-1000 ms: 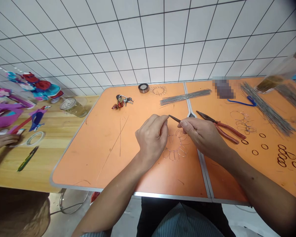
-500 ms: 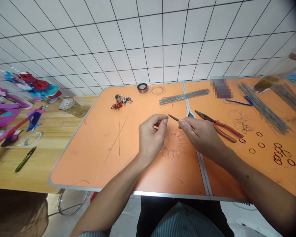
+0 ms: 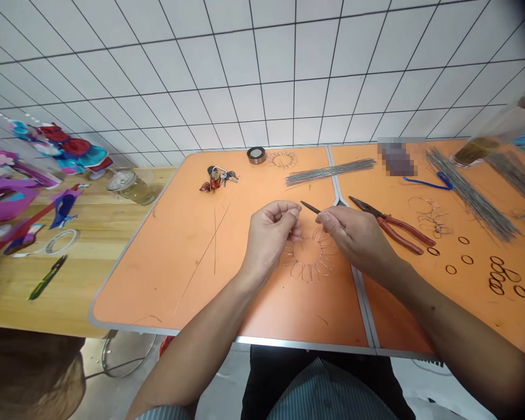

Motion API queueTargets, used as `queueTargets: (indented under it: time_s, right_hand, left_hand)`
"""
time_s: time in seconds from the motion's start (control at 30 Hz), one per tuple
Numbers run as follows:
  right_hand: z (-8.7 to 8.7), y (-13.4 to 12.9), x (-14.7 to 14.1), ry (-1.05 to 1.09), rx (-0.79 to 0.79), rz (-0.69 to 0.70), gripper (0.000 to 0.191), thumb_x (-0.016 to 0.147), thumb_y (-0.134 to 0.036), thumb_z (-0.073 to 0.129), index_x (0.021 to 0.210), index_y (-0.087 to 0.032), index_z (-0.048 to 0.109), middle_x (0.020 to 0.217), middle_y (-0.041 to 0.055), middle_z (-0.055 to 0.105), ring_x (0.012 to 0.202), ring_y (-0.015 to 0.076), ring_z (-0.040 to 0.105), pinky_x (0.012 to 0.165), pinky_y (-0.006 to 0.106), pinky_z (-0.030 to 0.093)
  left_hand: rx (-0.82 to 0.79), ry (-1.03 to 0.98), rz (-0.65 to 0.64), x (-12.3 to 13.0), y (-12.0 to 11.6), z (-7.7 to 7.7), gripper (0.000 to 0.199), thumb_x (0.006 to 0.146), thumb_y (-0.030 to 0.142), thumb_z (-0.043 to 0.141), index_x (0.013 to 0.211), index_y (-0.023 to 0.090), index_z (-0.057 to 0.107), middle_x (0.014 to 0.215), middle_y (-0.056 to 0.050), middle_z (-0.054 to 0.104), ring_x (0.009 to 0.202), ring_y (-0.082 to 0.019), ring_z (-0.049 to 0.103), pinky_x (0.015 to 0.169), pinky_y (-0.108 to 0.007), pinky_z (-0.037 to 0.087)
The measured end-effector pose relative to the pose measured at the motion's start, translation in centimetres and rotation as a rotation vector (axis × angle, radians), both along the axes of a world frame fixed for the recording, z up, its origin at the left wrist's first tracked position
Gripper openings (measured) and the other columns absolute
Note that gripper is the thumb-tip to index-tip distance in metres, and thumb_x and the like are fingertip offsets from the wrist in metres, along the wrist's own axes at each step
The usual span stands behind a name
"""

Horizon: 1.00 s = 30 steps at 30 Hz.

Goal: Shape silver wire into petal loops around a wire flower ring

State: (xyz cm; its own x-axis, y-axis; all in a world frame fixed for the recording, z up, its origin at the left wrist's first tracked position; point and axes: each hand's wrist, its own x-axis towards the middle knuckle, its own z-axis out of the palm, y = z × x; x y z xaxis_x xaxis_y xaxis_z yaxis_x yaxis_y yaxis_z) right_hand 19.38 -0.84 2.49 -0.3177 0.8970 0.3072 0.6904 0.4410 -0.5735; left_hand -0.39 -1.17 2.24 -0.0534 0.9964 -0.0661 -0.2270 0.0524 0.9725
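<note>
My left hand (image 3: 272, 236) is above the middle of the orange table (image 3: 157, 256), thumb and forefinger pinched together; what they hold is too small to make out. My right hand (image 3: 356, 233) grips a thin dark pointed tool (image 3: 310, 207), its tip toward the left fingertips. Beneath and between the hands lies a flower-shaped ring of looped wire (image 3: 308, 271). Pliers with red handles (image 3: 405, 224) rest just beyond my right hand. Two thin straight wires (image 3: 214, 248) cross on the table to the left.
At the back are a tape roll (image 3: 256, 154), keys (image 3: 219, 178) and a wire bundle (image 3: 330, 172). Small dark rings (image 3: 466, 259), another wire bundle (image 3: 472, 195) and a tilted jar (image 3: 476, 149) stand right. A glass jar (image 3: 131, 186) and a green cutter (image 3: 48, 277) are left.
The view has shifted slightly, so the table items appear a little farther right. More of my left hand's lower fingers shows beside the thumb. My right hand keeps hold of the tool.
</note>
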Motion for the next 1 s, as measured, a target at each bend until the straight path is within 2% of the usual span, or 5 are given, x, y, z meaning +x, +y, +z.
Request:
queueTargets:
  time_s: [0.13, 0.33, 0.63, 1.0]
  right_hand:
    - [0.3, 0.05, 0.14, 0.066, -0.056, 0.005, 0.05, 0.118, -0.05, 0.04, 0.087, -0.023, 0.069, 0.083, 0.0062, 0.074, 0.078, 0.0227, 0.067, 0.07, 0.035, 0.043]
    - [0.26, -0.11, 0.06, 0.059, -0.053, -0.001, 0.051, 0.118, -0.051, 0.041, 0.089, -0.023, 0.071, 0.085, 0.007, 0.075, 0.081, 0.0239, 0.07, 0.071, 0.036, 0.045]
    - [0.04, -0.17, 0.03, 0.046, -0.034, 0.011, 0.049, 0.118, -0.048, 0.041, 0.088, -0.022, 0.069, 0.086, 0.0074, 0.075, 0.083, 0.0239, 0.069, 0.074, 0.036, 0.044]
    - [0.49, -0.61, -0.23, 0.05, -0.084, -0.022, 0.047, 0.116, -0.049, 0.041, 0.078, -0.024, 0.055, 0.073, 0.0016, 0.061, 0.07, 0.0194, 0.054, 0.068, 0.036, 0.035]
  left_hand:
    - [0.041, 0.03, 0.03, -0.09, 0.02, 0.16, 0.017, 0.083, 0.033, 0.082, 0.089, 0.018, 0.077, 0.066, 0.002, 0.068, 0.053, -0.01, 0.061, 0.053, -0.024, 0.052]
    - [0.101, 0.105, 0.059, 0.0, -0.16, 0.09, 0.013, 0.087, 0.03, 0.079, 0.092, 0.018, 0.079, 0.066, 0.002, 0.067, 0.056, -0.011, 0.061, 0.056, -0.025, 0.052]
    - [0.179, 0.239, 0.112, 0.3, -0.45, 0.01, 0.011, 0.089, 0.027, 0.074, 0.094, 0.019, 0.081, 0.07, 0.001, 0.069, 0.062, -0.013, 0.062, 0.062, -0.028, 0.054]
    - [0.156, 0.203, 0.095, 0.52, -0.85, 0.38, 0.009, 0.09, 0.025, 0.073, 0.092, 0.019, 0.079, 0.068, 0.001, 0.068, 0.059, -0.012, 0.061, 0.059, -0.026, 0.052]
